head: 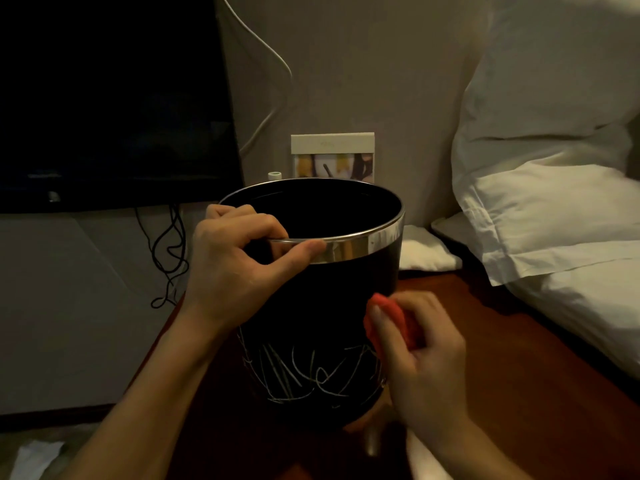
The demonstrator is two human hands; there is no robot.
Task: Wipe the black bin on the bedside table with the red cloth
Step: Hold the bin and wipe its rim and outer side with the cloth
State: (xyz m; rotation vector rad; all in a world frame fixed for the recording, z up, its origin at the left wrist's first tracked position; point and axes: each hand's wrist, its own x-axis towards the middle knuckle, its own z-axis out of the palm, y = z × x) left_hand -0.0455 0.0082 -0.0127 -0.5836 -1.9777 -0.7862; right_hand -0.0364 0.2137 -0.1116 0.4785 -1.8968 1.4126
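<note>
The black bin [322, 296] stands on the dark wooden bedside table [485, 341]. It has a shiny metal rim and white scribble marks low on its front wall. My left hand [235, 268] grips the near left part of the rim, fingers curled inside and thumb lying along the metal band. My right hand [419, 355] holds the bunched red cloth [391, 323] and presses it against the bin's right side, just above the scribbles.
White pillows [554, 202] and bedding lie to the right. A small framed card [332, 157] leans on the wall behind the bin. A dark screen [110, 98] with dangling black cables [169, 251] is at the left. White paper [34, 459] lies on the floor.
</note>
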